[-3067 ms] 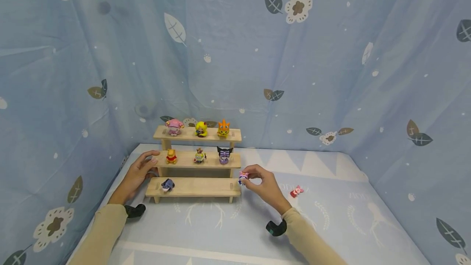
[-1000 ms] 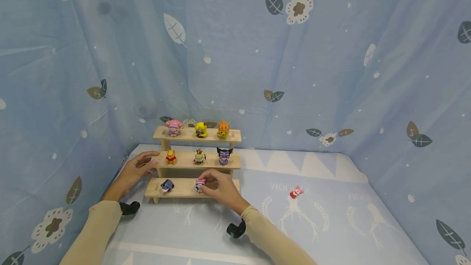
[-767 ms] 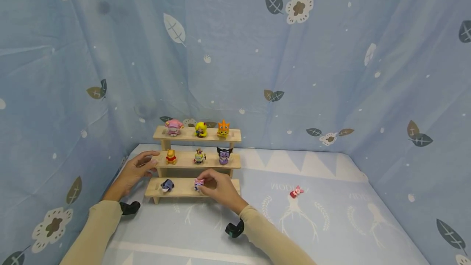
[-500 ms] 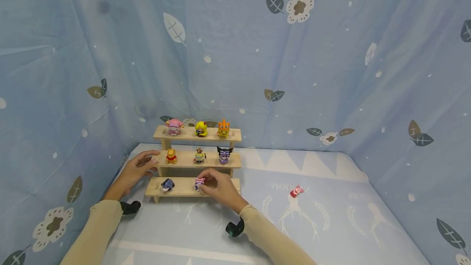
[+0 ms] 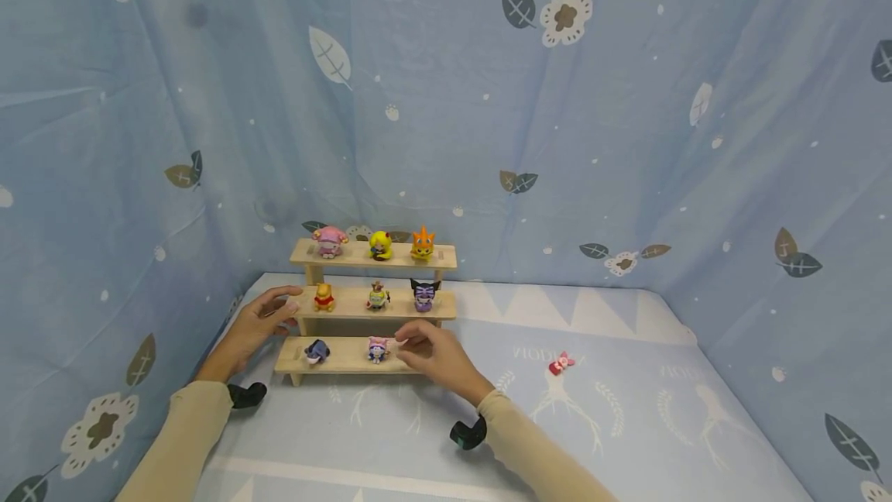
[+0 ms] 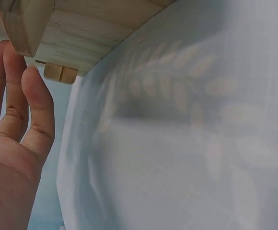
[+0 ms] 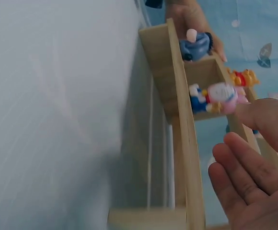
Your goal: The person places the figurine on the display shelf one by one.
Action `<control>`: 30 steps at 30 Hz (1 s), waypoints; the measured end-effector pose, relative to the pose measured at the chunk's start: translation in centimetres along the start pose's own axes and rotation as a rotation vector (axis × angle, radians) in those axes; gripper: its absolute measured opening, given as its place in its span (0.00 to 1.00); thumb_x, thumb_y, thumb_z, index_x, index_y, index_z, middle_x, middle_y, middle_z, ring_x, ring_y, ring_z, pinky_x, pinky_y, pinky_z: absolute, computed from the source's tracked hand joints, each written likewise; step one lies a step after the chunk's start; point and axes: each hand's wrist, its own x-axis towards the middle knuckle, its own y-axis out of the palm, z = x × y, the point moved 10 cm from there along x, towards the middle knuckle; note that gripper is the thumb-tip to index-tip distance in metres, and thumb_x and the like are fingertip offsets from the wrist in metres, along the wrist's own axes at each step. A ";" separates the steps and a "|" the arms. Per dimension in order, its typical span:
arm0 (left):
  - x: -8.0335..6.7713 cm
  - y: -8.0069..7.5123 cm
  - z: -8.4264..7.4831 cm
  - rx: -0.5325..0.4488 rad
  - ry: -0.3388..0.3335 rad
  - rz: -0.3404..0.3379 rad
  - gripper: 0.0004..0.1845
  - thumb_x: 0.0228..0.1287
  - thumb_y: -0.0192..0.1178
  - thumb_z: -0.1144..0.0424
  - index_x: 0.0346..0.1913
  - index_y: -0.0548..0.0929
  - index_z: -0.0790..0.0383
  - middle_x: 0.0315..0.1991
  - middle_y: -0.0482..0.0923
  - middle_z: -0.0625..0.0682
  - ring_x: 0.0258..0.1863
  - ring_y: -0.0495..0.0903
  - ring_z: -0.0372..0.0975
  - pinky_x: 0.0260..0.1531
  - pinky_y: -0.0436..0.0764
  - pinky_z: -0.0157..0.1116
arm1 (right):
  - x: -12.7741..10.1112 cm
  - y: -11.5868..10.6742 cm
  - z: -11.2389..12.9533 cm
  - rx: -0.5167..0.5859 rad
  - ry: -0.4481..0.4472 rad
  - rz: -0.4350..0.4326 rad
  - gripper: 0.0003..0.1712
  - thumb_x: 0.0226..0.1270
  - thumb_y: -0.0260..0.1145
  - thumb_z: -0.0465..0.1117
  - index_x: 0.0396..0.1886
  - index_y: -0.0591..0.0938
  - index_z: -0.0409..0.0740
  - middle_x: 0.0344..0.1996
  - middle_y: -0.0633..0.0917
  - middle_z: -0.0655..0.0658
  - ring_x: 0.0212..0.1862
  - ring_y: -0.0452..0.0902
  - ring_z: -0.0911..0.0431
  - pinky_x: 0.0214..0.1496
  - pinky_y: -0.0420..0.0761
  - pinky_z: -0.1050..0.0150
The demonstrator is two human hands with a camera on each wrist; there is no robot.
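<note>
My right hand point(image 5: 442, 359) is just to the right of a small pink-eared figurine point(image 5: 377, 349), its fingers apart and holding nothing. That figurine stands upright at the middle of the lowest tier of a wooden three-tier display stand point(image 5: 348, 365). In the right wrist view, the thumb point(image 7: 261, 117) overlaps the figurine's pink head, the other fingers lying loose below. My left hand point(image 5: 258, 324) rests at the stand's left end by the middle tier. In the left wrist view its fingers point(image 6: 38, 96) reach up, nearly straight, to the wood; the thumb is hidden there.
A blue-grey donkey figurine point(image 5: 317, 352) stands left on the lowest tier. A bear figurine point(image 5: 324, 297) and two others are on the middle tier; three more, including a pink one point(image 5: 330, 242), stand on top. A red-and-pink piglet figurine point(image 5: 560, 364) lies on the mat at right.
My right hand carried the pink-eared figurine leftward onto the lowest tier, let go of it, and has drawn back slightly to the right. My left hand stays at the stand's end.
</note>
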 end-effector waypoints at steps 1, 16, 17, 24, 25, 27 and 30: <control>0.0 0.1 -0.1 0.000 0.004 0.003 0.35 0.71 0.62 0.39 0.75 0.69 0.50 0.63 0.71 0.62 0.50 0.80 0.53 0.46 0.82 0.47 | -0.4 -0.5 -0.1 -0.010 0.003 -0.004 0.15 0.70 0.73 0.38 0.53 0.83 0.49 0.49 0.87 0.49 0.48 0.85 0.59 0.51 0.84 0.65; 0.2 -0.1 0.4 0.000 0.031 -0.002 0.34 0.72 0.61 0.39 0.74 0.70 0.49 0.62 0.72 0.62 0.50 0.79 0.58 0.44 0.82 0.46 | -7.0 -10.5 -3.3 -0.167 0.065 -0.153 0.18 0.70 0.72 0.38 0.55 0.81 0.58 0.45 0.88 0.51 0.44 0.85 0.58 0.50 0.84 0.62; 0.2 0.0 0.4 -0.001 0.030 -0.001 0.34 0.72 0.61 0.39 0.74 0.70 0.49 0.62 0.72 0.62 0.50 0.79 0.58 0.44 0.82 0.45 | -7.5 -11.1 -3.6 -0.169 0.071 -0.171 0.18 0.70 0.73 0.38 0.55 0.81 0.57 0.45 0.88 0.50 0.44 0.85 0.57 0.49 0.84 0.62; 0.2 0.1 0.8 -0.010 0.025 0.003 0.33 0.72 0.61 0.39 0.74 0.70 0.49 0.61 0.73 0.62 0.50 0.80 0.57 0.44 0.82 0.45 | -10.7 -15.1 -5.2 -0.173 0.115 -0.259 0.19 0.67 0.74 0.35 0.55 0.82 0.50 0.43 0.88 0.48 0.45 0.85 0.50 0.46 0.84 0.62; 0.2 0.1 0.8 -0.011 0.026 0.000 0.33 0.72 0.61 0.39 0.73 0.71 0.49 0.60 0.73 0.62 0.50 0.80 0.57 0.43 0.82 0.44 | -11.0 -15.6 -5.3 -0.179 0.126 -0.264 0.19 0.67 0.74 0.35 0.55 0.82 0.52 0.43 0.88 0.48 0.45 0.85 0.51 0.46 0.84 0.63; 0.1 0.1 0.6 -0.015 0.033 -0.001 0.32 0.72 0.61 0.39 0.73 0.71 0.48 0.59 0.73 0.61 0.50 0.79 0.58 0.43 0.83 0.45 | -11.7 -16.5 -5.7 -0.190 0.152 -0.278 0.19 0.68 0.74 0.36 0.55 0.81 0.53 0.43 0.88 0.49 0.45 0.85 0.53 0.45 0.84 0.65; 0.0 0.0 0.3 -0.016 0.046 -0.001 0.32 0.73 0.61 0.40 0.73 0.71 0.49 0.58 0.74 0.58 0.50 0.79 0.59 0.43 0.83 0.45 | -12.9 -17.9 -6.3 -0.200 0.196 -0.310 0.18 0.69 0.73 0.38 0.56 0.82 0.54 0.41 0.87 0.50 0.43 0.85 0.56 0.43 0.83 0.66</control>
